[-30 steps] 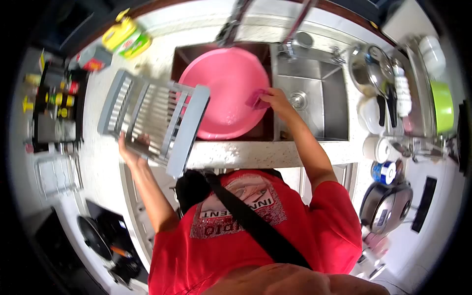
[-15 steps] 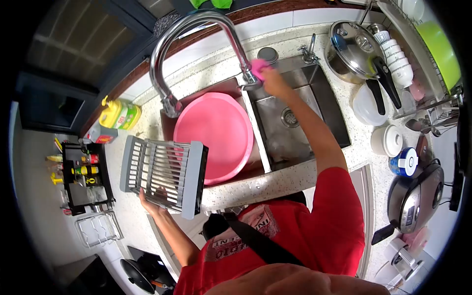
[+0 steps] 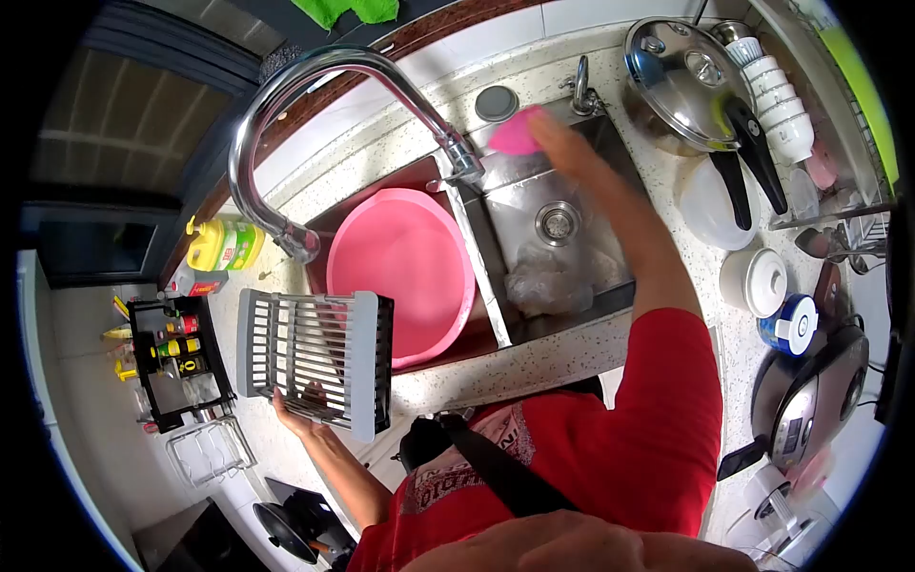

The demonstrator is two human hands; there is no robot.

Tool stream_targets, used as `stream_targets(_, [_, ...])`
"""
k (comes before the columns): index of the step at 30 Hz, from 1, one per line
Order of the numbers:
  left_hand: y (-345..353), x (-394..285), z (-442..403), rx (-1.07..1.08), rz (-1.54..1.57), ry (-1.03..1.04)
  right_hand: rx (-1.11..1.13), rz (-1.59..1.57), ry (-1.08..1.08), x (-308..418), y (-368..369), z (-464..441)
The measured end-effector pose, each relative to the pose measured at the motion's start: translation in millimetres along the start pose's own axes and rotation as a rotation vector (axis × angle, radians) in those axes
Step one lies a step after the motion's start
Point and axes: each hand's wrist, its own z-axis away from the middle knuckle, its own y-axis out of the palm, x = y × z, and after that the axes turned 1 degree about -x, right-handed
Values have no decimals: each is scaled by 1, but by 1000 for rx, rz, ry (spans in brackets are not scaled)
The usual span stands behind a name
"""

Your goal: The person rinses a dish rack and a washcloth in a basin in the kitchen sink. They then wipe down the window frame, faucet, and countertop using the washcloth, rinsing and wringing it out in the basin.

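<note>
head camera view, looking down at a kitchen sink: a person in a red shirt (image 3: 572,429) works with both bare hands. the left hand (image 3: 307,421) holds a grey slotted rack (image 3: 310,357) by its near edge, fingers curled around the bars, some showing through the slots. the rack is beside the sink, its right end overlapping the left rim of a pink basin (image 3: 405,276) in this view; whether it also rests on the surface (image 3: 496,367) is unclear. the basin sits in the left sink compartment.

the right hand (image 3: 564,143), blurred, has its fingers closed on a bright pink cloth (image 3: 516,132) at the far end of the right sink compartment (image 3: 510,205); whether the cloth touches the metal cannot be told. a clear, crumpled thing (image 3: 548,283) lies near the drain (image 3: 558,223). a curved chrome faucet (image 3: 348,59) arches behind the basin. a yellow bottle (image 3: 227,245) stands left of the sink, and a pressure cooker (image 3: 681,86) to the right.
</note>
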Motion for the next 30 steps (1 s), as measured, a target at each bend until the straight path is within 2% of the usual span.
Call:
stream_targets(1, [-1, -2, 3, -33, 17, 1, 0, -9, -5, -5, -12, 4])
stream_targets(3, [-20, -2, -7, 15, 4, -7, 164, 114, 183, -12, -27, 3])
stream_targets(4, [-20, -4, -2, -10, -7, 0, 163, 110, 174, -10, -26, 0])
stream_targets(6, [-15, -7, 9, -38, -14, 7, 293, 263, 298, -6, -24, -5])
stream_targets(9, [-4, -5, 13, -44, 26, 62, 181, 408, 375, 25, -24, -13])
stream_targets(13, [-2, 4, 8, -84, 38, 30, 197, 303, 280, 24, -7, -1])
stream_targets(15, [-14, 8, -5, -12, -10, -11, 141, 277, 451, 5, -1, -7])
stream_targets(19, [12, 5, 16, -78, 26, 21, 183, 496, 401, -8, 12, -7])
stream_targets(21, [13, 3, 19, -50, 15, 20, 243, 278, 439, 2, -14, -12])
stream_targets(25, [20, 3, 30, 5, 50, 50, 342, 219, 509, -4, -37, 17])
stream_targets(27, [13, 3, 27, 8, 39, 4, 57, 593, 429, -13, -32, 44])
stream_targets(28, [13, 3, 29, -2, 30, 10, 57, 593, 430, -14, -33, 46])
stream_targets(30, [16, 4, 33, -7, 35, 23, 17, 768, 223, -19, -33, 45])
